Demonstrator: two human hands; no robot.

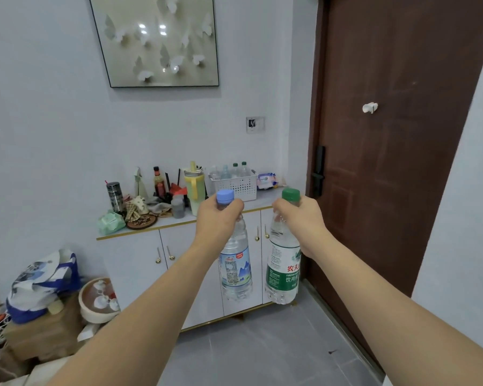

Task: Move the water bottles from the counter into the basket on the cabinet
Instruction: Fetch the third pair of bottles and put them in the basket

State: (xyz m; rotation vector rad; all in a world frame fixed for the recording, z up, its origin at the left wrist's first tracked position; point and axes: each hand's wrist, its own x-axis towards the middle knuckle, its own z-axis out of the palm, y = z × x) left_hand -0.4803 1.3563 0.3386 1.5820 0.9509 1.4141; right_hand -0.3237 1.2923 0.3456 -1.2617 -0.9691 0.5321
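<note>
In the head view, the person is carrying two water bottles toward the white basket (236, 183), which is standing on the cabinet (179, 246) top, near its end by the door (396, 135). To do this step well, I think each bottle should be lifted above the basket rim and lowered upright into a free gap, because several bottles are already standing inside the basket.

The left hand (216, 217) is gripping the blue-capped bottle (236, 263) at the neck, its fingers curled around it. The right hand (300, 215) is gripping the green-capped bottle (283, 263) the same way. Both bottles are hanging in the air in front of the basket and lower than it. Both arms are stretching forward, almost straight.
</note>
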